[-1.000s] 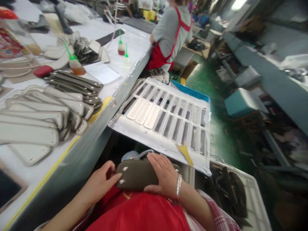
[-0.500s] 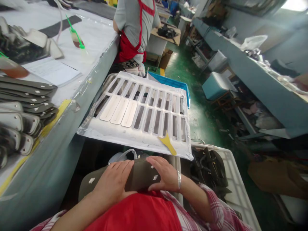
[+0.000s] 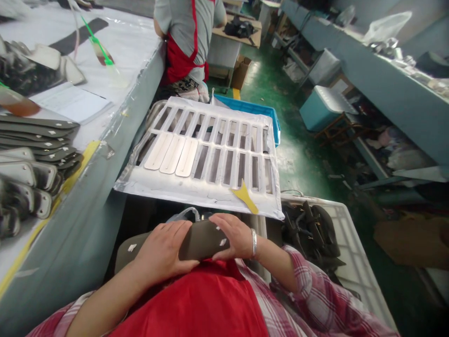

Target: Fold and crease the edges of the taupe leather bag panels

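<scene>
A long dark grey-green piece (image 3: 204, 239) with small white tags lies across my lap, against the red apron. My left hand (image 3: 164, 248) is wrapped over its middle, thumb on the near edge. My right hand (image 3: 234, 238), with a silver bracelet at the wrist, grips its right end. Beyond my hands stands a white slotted rack (image 3: 196, 193). Pale rounded strips (image 3: 170, 155) lie on the rack's left part, and a yellow forked tool (image 3: 245, 198) rests near its front edge.
At the left, a table (image 3: 131, 61) bears stacked grey-green pieces (image 3: 35, 135), a notebook (image 3: 72, 102) and a glue bottle (image 3: 100, 50). A white crate (image 3: 354, 243) with dark items stands at the right. Behind the rack are a blue basket (image 3: 256, 108) and a person (image 3: 189, 42).
The view has shifted slightly, so the rack and my hands appear a little higher. Both hands keep their hold on the grey-green piece.
</scene>
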Motion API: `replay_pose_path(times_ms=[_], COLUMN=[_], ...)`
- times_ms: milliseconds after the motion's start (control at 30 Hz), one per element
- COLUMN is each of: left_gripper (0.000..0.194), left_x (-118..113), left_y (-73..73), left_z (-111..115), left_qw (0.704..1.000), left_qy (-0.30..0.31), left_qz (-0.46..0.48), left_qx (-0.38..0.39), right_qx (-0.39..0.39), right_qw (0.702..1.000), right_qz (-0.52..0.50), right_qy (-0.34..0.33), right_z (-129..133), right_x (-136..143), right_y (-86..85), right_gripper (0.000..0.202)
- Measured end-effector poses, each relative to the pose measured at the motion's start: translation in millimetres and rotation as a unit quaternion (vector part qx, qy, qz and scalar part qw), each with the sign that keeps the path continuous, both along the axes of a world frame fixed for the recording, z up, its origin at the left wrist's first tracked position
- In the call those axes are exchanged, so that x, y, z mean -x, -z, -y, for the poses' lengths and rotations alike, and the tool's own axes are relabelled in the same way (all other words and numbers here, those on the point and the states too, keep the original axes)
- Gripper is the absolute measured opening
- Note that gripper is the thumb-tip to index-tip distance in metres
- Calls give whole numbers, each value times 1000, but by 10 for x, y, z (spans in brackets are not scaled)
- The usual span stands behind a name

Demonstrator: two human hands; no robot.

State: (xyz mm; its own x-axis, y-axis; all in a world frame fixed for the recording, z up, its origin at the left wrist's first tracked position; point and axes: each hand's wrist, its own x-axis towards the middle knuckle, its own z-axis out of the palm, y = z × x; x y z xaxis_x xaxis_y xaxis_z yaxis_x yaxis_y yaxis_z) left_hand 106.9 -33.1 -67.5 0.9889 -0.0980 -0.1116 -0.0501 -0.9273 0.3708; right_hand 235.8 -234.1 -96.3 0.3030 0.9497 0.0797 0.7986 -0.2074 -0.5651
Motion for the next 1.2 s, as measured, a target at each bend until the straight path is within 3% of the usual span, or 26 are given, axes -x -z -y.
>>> replay_pose_path(times_ms=[200,367,433,500,567,633,767,900,1200], left_gripper=[69,74,76,78,78,74,67,66,69], left_x=[69,81,30,-51,-139,-209,-254,-239,-276], left_y=[18,14,23,37,49,59,91,155,178], left_z=[4,41,115,224,337,421,464,437,444], left_qw=[1000,998,998,998,998,998,998,996,996], left_qy=[19,38,44,46,45,44,49,53,64], left_qz=[10,27,32,35,41,49,49,67,64], left_qx=[-22,-34,-31,-24,-15,-6,2,2,-7], right_qx=[24,2,-33,-45,-16,22,62,101,65], right_qw=[1000,990,969,936,907,902,909,894,887], right_qz=[-5,-138,-228,-273,-265,-228,-157,-164,-206], right_qy=[-14,13,91,218,326,366,381,404,409], right_z=[53,117,163,210,245,253,194,132,149], right_x=[28,30,55,108,191,287,423,433,432], right_y=[-47,-169,-166,-137,-114,-124,-211,-240,-141], right_gripper=[93,84,61,37,31,32,31,32,29])
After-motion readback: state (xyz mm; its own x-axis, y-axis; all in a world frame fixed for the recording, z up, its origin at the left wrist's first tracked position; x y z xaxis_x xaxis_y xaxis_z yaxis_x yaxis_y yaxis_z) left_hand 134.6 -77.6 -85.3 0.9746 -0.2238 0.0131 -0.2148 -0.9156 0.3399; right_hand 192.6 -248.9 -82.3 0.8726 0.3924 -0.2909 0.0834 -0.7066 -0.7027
